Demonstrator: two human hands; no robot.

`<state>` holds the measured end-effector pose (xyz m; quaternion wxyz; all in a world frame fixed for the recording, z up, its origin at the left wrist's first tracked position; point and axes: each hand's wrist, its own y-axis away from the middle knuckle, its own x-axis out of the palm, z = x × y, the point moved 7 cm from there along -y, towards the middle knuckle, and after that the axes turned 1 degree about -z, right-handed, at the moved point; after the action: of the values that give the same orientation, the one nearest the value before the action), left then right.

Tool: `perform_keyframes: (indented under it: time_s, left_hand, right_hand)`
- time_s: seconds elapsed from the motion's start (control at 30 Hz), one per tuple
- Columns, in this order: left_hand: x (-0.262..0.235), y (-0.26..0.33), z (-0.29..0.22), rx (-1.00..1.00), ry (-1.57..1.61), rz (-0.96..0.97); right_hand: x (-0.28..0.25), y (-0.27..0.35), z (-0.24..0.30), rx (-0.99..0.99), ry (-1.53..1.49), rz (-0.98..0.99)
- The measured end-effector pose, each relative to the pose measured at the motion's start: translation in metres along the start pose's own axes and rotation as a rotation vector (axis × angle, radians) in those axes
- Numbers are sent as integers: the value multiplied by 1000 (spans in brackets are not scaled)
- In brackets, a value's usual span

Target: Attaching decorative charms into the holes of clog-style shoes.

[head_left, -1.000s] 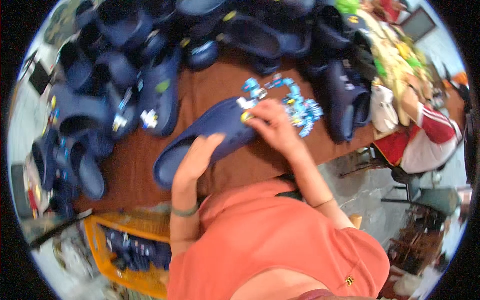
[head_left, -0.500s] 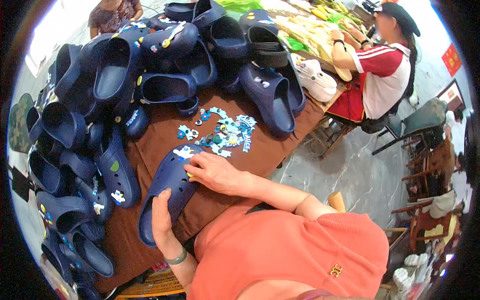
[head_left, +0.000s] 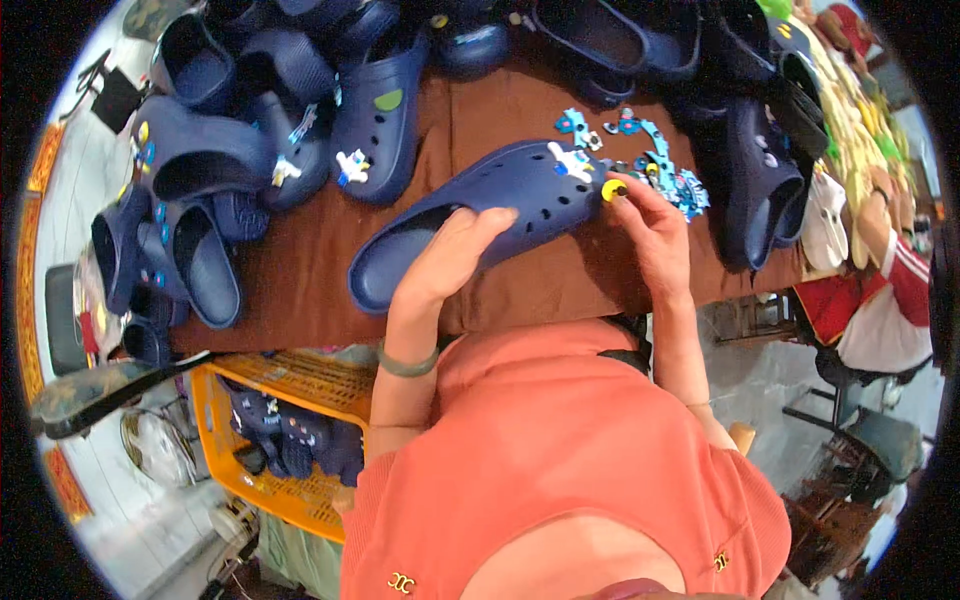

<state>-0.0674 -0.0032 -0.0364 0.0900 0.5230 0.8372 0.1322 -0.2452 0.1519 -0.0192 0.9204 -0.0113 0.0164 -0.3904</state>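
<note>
A navy-blue clog [head_left: 500,190] lies slanted on the brown cloth, toe to the right, with a white figure charm [head_left: 572,162] fixed near the toe. My left hand [head_left: 452,252] grips the clog's near side by the opening, its fingers partly hidden. Just off the toe, my right hand [head_left: 655,235] pinches a small round yellow charm [head_left: 613,189] with a dark part between thumb and fingertips. Beyond that hand lie several loose blue charms [head_left: 655,150]. To the left, another navy clog [head_left: 375,130] carries a green half-round charm [head_left: 388,100] and a white figure charm [head_left: 352,168].
Navy clogs are heaped along the table's left and far sides, one dark clog [head_left: 755,190] at the right. Below the table edge, an orange basket [head_left: 285,370] holds more clogs. A white shoe [head_left: 825,220] and a co-worker's arm [head_left: 875,220] are at the far right.
The view has swung round, bringing the basket into sight. My right hand has shifted from the clog's upper to beyond its toe, the yellow charm now showing. My left hand stays on the clog.
</note>
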Motion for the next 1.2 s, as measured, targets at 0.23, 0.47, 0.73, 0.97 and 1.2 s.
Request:
perform_keyframes:
  time_s: [0.23,0.47,0.73,0.97,1.2]
  left_hand:
    - [-4,11,-28,228,85,-48]
    - [-1,11,-31,269,120,-4]
    - [-1,9,-32,305,79,10]
    - [2,-3,-15,295,67,63]
    - [0,5,-22,287,21,43]
  right_hand:
    - [20,13,42,-601,665,-113]
    - [59,33,49,-854,1019,-151]
    - [57,25,53,-813,962,78]
    - [56,20,54,-708,843,47]
    - [54,8,61,-642,806,167]
